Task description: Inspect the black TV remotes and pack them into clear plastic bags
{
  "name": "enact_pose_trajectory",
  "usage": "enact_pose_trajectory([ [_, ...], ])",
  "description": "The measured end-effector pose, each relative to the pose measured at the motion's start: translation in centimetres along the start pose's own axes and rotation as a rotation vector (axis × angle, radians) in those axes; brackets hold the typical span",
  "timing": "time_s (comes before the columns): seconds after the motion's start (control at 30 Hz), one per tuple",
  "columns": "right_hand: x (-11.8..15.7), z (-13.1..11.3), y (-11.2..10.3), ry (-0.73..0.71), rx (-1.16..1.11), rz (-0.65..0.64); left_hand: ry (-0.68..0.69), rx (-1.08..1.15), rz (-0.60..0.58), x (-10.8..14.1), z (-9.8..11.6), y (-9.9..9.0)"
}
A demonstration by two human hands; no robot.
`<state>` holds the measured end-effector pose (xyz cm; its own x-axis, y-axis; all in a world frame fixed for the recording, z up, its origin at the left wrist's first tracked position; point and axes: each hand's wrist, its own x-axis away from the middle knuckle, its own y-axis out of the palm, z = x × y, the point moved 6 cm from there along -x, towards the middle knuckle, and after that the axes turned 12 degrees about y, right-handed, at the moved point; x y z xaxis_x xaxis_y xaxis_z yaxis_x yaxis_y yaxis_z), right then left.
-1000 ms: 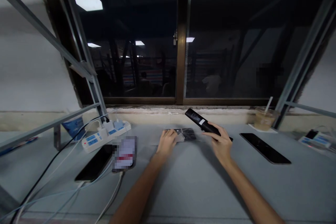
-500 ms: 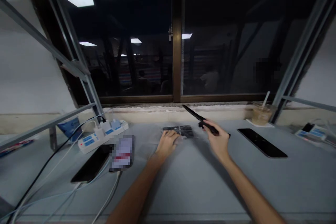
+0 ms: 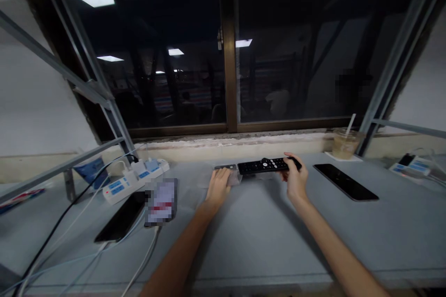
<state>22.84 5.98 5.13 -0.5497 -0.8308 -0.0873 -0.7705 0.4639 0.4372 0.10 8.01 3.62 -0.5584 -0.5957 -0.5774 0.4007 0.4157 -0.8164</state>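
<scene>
My right hand [image 3: 296, 177] grips a long black remote control [image 3: 256, 166] by its right end. Its button side faces me, and it is held level just above the table. My left hand [image 3: 219, 185] has its fingers closed over a clear plastic bag [image 3: 236, 177] on the table. Part of a dark flat item [image 3: 228, 167] shows beyond those fingers; the rest is hidden by the hand. The remote's left end is close to the bag's right side.
A black phone [image 3: 344, 182] lies at right, near a drink cup with a straw [image 3: 344, 143]. At left are a white power strip [image 3: 118, 188], a dark phone [image 3: 121, 217], a lit phone [image 3: 162, 202] and loose cables. A window [image 3: 167, 55] stands behind the table.
My right hand has turned the remote from a tilted, edge-on pose to level, buttons facing me. The remote now covers the right part of the bagged item. My left hand stays on the bag.
</scene>
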Motion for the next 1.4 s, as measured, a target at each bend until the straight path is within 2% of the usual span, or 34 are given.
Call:
enact_pose_trajectory([
  [0.17, 0.0, 0.0, 0.1, 0.002, -0.005, -0.018, -0.013, 0.017, 0.025, -0.1, 0.3, -0.5],
  [0.4, 0.6, -0.6, 0.5, -0.075, 0.166, -0.008, 0.053, 0.07, 0.05, -0.1, 1.8, -1.0],
  [0.57, 1.5, 0.2, 2.1, -0.031, 0.293, -0.2, 0.055, 0.12, -0.002, 0.1, 2.1, 0.0],
  [0.8, 2.9, 2.9, 4.4, 0.221, 0.337, -0.681, 0.021, 0.153, 0.005, -0.2, 2.3, -0.7],
  [0.9, 4.0, 3.5, 5.2, 0.225, 0.434, -0.821, 0.017, 0.142, -0.014, -0.2, 2.5, -0.9],
  [1.0, 4.7, 4.0, 5.6, 0.228, 0.455, -0.863, -0.003, 0.124, -0.027, -0.1, 2.5, -0.8],
  [1.23, 4.7, 4.4, 4.9, 0.325, 0.393, -0.81, 0.029, 0.097, -0.012, -0.3, 2.7, -0.8],
  [1.4, 6.1, 4.4, 5.5, 0.497, 0.324, -0.951, 0.061, 0.052, -0.011, -0.4, 3.4, -1.1],
])
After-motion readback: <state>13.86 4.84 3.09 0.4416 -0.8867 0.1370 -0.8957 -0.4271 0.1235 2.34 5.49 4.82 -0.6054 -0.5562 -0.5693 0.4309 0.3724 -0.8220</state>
